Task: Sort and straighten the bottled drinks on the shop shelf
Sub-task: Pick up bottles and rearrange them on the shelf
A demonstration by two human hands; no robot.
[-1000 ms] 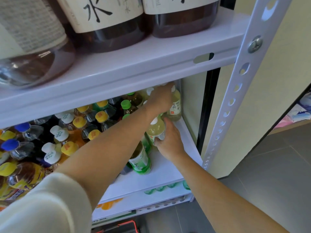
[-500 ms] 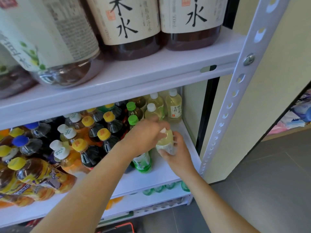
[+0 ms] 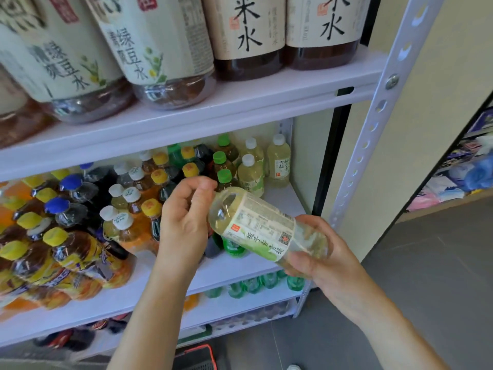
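I hold a pale yellow-green drink bottle tilted on its side in front of the middle shelf. My left hand closes over its cap end, hiding the cap. My right hand grips its base. Three matching pale bottles with white caps stand upright at the shelf's back right corner. To their left stand green-capped tea bottles, then yellow-capped, white-capped and blue-capped bottles.
Large bottles with paper labels stand on the upper shelf. A white perforated upright frames the right side. Green bottles sit on the shelf below. A dark basket with a red rim rests on the grey floor.
Both hands have pulled the pale bottle out from the shelf's right side toward me and tipped it sideways. The view has dropped and moved back, showing more of the upper shelf.
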